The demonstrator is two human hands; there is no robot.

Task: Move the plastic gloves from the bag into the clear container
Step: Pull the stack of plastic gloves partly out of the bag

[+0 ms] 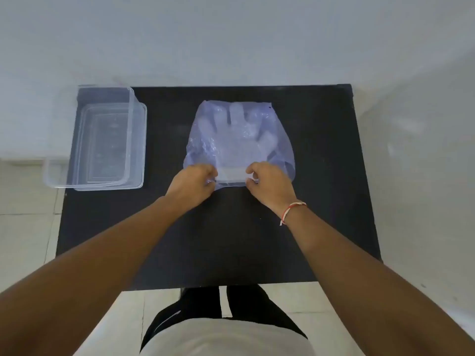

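Note:
A bluish see-through plastic bag (205,145) lies flat in the middle of the black table (231,240). Pale plastic gloves (236,140) show through it, fingers pointing away from me. My left hand (191,185) pinches the bag's near edge on the left side. My right hand (270,186) pinches the same edge on the right side. The two hands are a short way apart with the bag's mouth stretched between them. The clear container (136,140) stands at the table's far left corner, with nothing visible inside.
The container overhangs the table's left edge a little. A white wall rises behind the table and pale floor tiles lie on both sides. My legs stand at the table's near edge.

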